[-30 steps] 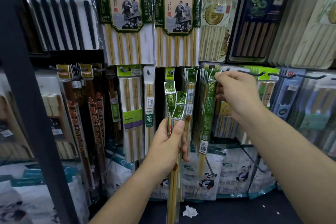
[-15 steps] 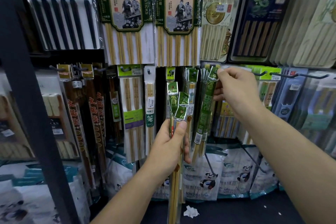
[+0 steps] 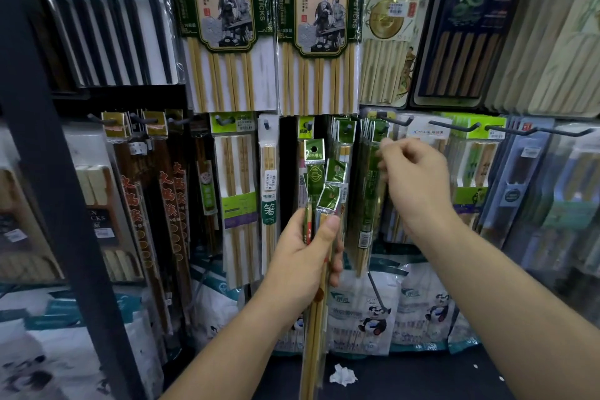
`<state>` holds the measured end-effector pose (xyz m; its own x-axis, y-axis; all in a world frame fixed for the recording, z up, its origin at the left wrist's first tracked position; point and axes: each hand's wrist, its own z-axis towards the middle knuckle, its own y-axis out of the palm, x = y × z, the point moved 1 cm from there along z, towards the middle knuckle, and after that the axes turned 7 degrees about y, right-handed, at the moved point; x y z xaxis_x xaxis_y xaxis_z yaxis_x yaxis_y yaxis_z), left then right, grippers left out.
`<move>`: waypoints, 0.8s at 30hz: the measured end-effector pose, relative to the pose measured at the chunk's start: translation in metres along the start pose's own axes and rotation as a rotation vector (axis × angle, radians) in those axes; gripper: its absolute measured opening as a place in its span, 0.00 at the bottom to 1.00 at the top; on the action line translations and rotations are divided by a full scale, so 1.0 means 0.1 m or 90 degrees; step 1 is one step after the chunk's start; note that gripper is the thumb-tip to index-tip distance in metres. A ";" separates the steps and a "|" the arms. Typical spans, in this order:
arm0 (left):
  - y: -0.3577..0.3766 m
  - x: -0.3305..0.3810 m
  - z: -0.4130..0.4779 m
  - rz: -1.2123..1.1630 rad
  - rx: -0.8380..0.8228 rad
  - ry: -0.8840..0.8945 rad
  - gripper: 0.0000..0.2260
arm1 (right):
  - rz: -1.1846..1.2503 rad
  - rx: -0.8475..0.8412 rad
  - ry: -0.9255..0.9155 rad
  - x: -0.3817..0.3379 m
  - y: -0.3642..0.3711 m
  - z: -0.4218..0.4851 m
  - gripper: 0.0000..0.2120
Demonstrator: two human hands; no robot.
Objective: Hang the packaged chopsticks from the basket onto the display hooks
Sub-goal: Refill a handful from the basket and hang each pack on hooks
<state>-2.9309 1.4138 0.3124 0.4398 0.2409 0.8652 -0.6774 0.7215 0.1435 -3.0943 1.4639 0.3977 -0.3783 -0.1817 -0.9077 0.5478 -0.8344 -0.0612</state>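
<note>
Packs of green-labelled chopsticks (image 3: pixel 370 178) hang on a display hook (image 3: pixel 397 121), so part of the job looks done. Several more wait in the bundle (image 3: pixel 319 185) that the left hand (image 3: pixel 302 256) grips upright around its middle, in front of the display. The right hand (image 3: pixel 418 178) is raised beside the tops of the hanging packs, fingers curled. Blur hides whether it pinches one. No basket shows.

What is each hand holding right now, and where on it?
The left hand grips a bundle of packaged chopsticks just below their green header cards. The right hand is blurred; cannot tell.
</note>
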 end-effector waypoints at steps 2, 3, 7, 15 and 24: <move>0.01 0.00 0.00 -0.014 0.000 0.005 0.05 | -0.019 -0.129 -0.003 -0.02 0.05 -0.20 0.12; 0.01 0.01 0.00 -0.022 0.000 0.006 0.05 | -0.026 -0.174 -0.001 -0.02 0.07 -0.28 0.11; 0.04 0.01 -0.01 -0.034 0.001 0.005 0.07 | 0.011 -0.204 0.011 -0.03 0.11 -0.35 0.08; 0.03 -0.01 0.01 -0.052 0.085 -0.028 0.15 | 0.057 -0.043 0.034 -0.14 -0.02 -0.10 0.10; 0.00 -0.02 0.02 0.033 0.085 -0.014 0.11 | 0.015 0.003 0.038 -0.22 -0.07 0.22 0.17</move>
<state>-2.9330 1.4126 0.3114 0.3900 0.2606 0.8832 -0.7721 0.6152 0.1594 -3.1069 1.4624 0.4271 -0.3200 -0.1701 -0.9320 0.5530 -0.8323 -0.0380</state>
